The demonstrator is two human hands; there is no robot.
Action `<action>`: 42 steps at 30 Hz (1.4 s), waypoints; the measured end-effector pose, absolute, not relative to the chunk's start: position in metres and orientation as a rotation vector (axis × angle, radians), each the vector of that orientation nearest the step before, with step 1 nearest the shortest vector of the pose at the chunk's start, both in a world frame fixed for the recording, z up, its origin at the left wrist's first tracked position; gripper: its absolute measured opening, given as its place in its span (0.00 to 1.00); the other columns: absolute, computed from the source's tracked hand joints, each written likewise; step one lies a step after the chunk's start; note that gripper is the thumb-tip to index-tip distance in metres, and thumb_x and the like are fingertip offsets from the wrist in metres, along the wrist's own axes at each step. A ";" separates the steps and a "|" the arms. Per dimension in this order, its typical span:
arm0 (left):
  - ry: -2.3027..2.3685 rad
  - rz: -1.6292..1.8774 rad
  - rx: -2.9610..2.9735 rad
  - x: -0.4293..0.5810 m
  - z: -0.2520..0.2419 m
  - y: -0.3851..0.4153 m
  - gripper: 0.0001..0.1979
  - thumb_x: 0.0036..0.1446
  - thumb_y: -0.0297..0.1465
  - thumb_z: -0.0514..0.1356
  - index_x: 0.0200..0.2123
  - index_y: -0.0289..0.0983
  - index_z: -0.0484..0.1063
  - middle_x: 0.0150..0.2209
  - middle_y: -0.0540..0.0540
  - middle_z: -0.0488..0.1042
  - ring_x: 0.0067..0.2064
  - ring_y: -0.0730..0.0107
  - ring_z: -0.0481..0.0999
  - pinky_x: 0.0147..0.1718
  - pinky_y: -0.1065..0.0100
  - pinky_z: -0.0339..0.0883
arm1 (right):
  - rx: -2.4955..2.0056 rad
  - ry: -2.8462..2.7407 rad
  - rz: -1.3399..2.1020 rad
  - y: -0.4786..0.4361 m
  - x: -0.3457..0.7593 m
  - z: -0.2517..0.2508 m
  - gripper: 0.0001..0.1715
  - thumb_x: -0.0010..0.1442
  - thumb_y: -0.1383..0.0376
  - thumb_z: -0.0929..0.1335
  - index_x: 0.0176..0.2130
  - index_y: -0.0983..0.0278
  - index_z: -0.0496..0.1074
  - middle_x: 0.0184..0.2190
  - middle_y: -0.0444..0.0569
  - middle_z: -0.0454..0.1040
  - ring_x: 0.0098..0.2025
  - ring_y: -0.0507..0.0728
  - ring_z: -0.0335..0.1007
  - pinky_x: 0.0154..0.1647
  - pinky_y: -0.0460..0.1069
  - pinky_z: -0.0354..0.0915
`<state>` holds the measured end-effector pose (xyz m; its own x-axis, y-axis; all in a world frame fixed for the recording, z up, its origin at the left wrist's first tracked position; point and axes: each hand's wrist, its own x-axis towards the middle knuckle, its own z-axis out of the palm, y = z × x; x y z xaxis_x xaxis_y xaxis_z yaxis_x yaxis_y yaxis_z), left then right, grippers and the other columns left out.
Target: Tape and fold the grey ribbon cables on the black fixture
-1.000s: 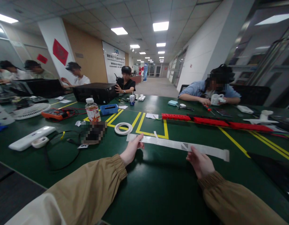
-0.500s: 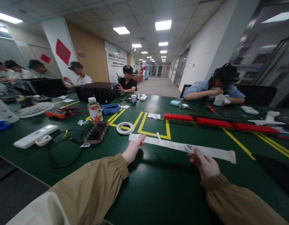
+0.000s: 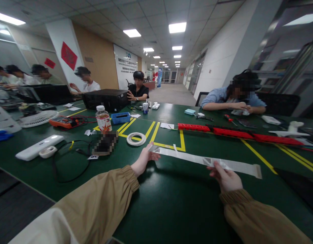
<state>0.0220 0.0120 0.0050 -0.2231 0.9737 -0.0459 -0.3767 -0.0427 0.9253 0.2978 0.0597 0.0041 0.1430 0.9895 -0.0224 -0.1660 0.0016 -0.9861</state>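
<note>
A long flat white ribbon cable (image 3: pixel 192 158) stretches across the green table (image 3: pixel 171 203) in front of me, lifted slightly above it. My left hand (image 3: pixel 144 159) pinches its left end. My right hand (image 3: pixel 226 178) pinches it further right, with the cable's right end (image 3: pixel 258 171) sticking out past my fingers. A small white tab (image 3: pixel 175 147) stands up from the cable near the middle. Both arms wear tan sleeves.
A roll of tape (image 3: pixel 136 139), a drink bottle (image 3: pixel 103 119), a blue tray (image 3: pixel 120 117), a black cable (image 3: pixel 67 162) and a white power strip (image 3: pixel 39 146) lie to the left. Red strips (image 3: pixel 237 133) lie at the right. Several people sit around the table.
Both hands and the ribbon cable have shifted to the right. My left hand has slid to the cable's very left end.
</note>
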 end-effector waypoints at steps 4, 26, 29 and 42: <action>1.084 1.430 1.004 0.027 0.006 0.005 0.21 0.46 0.47 0.63 0.25 0.32 0.72 0.22 0.45 0.72 0.23 0.73 0.70 0.24 0.74 0.60 | -1.221 -0.993 1.133 0.065 0.303 0.003 0.17 0.44 0.57 0.74 0.27 0.68 0.72 0.24 0.48 0.75 0.22 0.48 0.65 0.21 0.39 0.65; 1.262 1.490 1.260 0.028 0.009 0.005 0.21 0.51 0.47 0.57 0.18 0.36 0.63 0.16 0.53 0.63 0.19 0.77 0.61 0.22 0.73 0.53 | -0.859 -2.065 0.523 0.044 0.313 0.020 0.20 0.58 0.59 0.61 0.45 0.62 0.72 0.41 0.52 0.73 0.42 0.61 0.70 0.43 0.54 0.67; 1.260 1.488 1.302 0.028 0.010 0.004 0.21 0.53 0.46 0.55 0.18 0.36 0.63 0.16 0.52 0.64 0.20 0.76 0.62 0.23 0.73 0.55 | -0.971 -2.097 0.571 0.046 0.317 0.023 0.21 0.58 0.58 0.59 0.45 0.63 0.73 0.41 0.53 0.73 0.42 0.61 0.70 0.40 0.53 0.68; 1.455 1.334 2.024 0.030 0.009 -0.008 0.12 0.58 0.34 0.54 0.43 0.39 0.72 0.35 0.46 0.73 0.34 0.67 0.70 0.35 0.69 0.59 | -1.207 -1.833 0.823 0.039 0.302 0.013 0.27 0.51 0.52 0.66 0.45 0.66 0.74 0.31 0.50 0.74 0.32 0.58 0.69 0.33 0.52 0.67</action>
<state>0.0297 -0.0082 0.0086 0.0491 0.8646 0.5000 0.5731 -0.4344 0.6949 0.3019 0.0390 0.0133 -0.2482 0.9352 0.2528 0.4328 0.3405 -0.8347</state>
